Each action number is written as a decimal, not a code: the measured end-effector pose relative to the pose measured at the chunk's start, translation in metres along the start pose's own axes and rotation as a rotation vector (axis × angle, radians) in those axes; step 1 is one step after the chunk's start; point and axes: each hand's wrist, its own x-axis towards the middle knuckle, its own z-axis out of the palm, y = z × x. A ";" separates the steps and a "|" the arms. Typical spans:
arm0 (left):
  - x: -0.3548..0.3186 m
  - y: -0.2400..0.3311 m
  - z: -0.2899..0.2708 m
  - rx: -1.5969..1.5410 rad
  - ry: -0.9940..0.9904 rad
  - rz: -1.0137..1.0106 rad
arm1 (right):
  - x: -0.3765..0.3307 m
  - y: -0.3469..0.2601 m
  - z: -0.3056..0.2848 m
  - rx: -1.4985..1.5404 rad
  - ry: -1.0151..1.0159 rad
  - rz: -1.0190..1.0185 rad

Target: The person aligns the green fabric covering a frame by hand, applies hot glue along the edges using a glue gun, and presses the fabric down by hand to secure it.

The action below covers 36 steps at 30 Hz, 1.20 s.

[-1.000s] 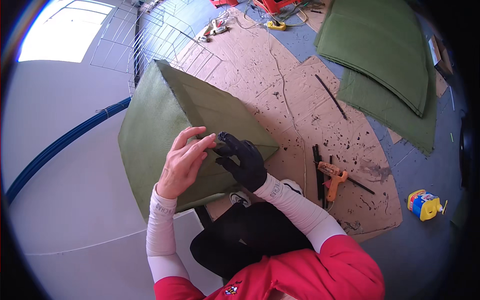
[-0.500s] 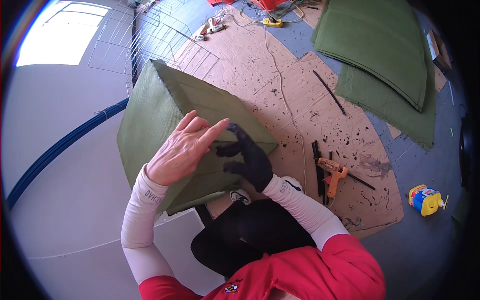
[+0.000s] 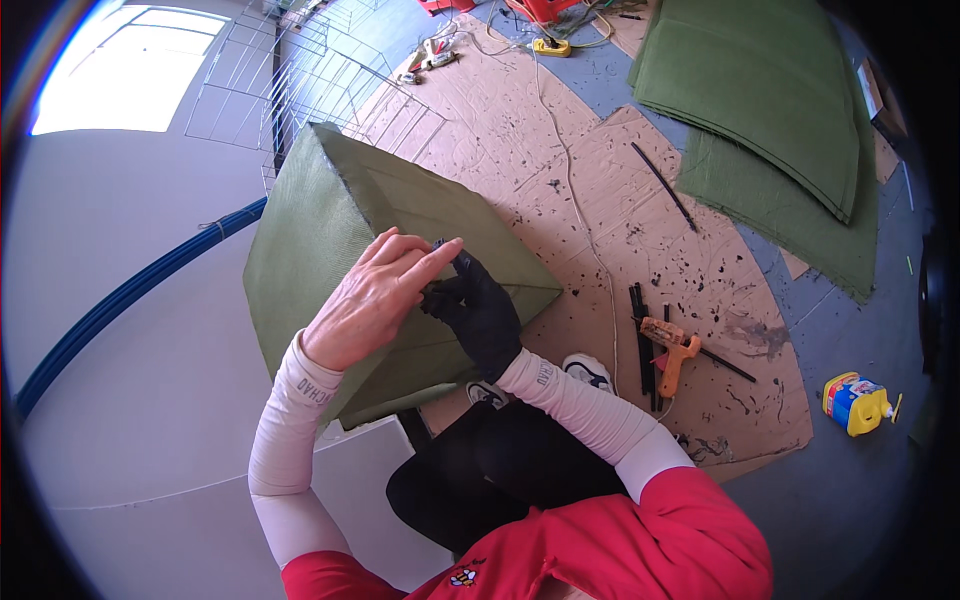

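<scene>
My left hand [image 3: 365, 295] is bare, its index finger stretched out and the other fingers loosely bent. Against that index finger presses my right hand [image 3: 478, 318], in a black glove, its fingers drawn together around the fingertip; anything small between them is hidden. Both hands are above a green mesh-fabric box shape [image 3: 310, 230] with dark edges, which leans in front of my knees. An orange glue gun [image 3: 677, 360] rests on the cardboard [image 3: 600, 230] to the right, beside several black glue sticks [image 3: 643, 345].
A wire rack [image 3: 290, 85] stands behind the box shape. Green fabric sheets [image 3: 750, 90] are stacked at the far right. A yellow-and-blue container [image 3: 857, 403] is on the floor. A white cord [image 3: 575, 190] crosses the cardboard toward a yellow power strip [image 3: 551, 47]. Blue tubing [image 3: 130, 290] runs along the wall.
My right hand has moved in toward the left, its spread fingers closing around the left index fingertip. The left hand stays nearly in place. The whole view has shifted slightly.
</scene>
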 end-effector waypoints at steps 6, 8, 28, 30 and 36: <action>-0.021 -0.008 -0.012 -0.159 0.471 -0.114 | 0.005 0.000 0.000 0.115 -0.018 -0.009; -0.028 -0.009 0.001 -0.074 0.555 -0.135 | 0.007 -0.001 0.000 0.071 -0.009 -0.017; -0.022 0.007 0.030 0.049 0.508 -0.173 | 0.006 0.000 0.004 -0.143 0.116 -0.079; -0.015 0.006 0.012 0.084 0.275 -0.109 | 0.006 -0.003 0.005 -0.171 0.114 -0.047; -0.002 0.005 0.013 0.192 0.185 -0.052 | 0.010 0.022 -0.009 0.175 -0.065 0.097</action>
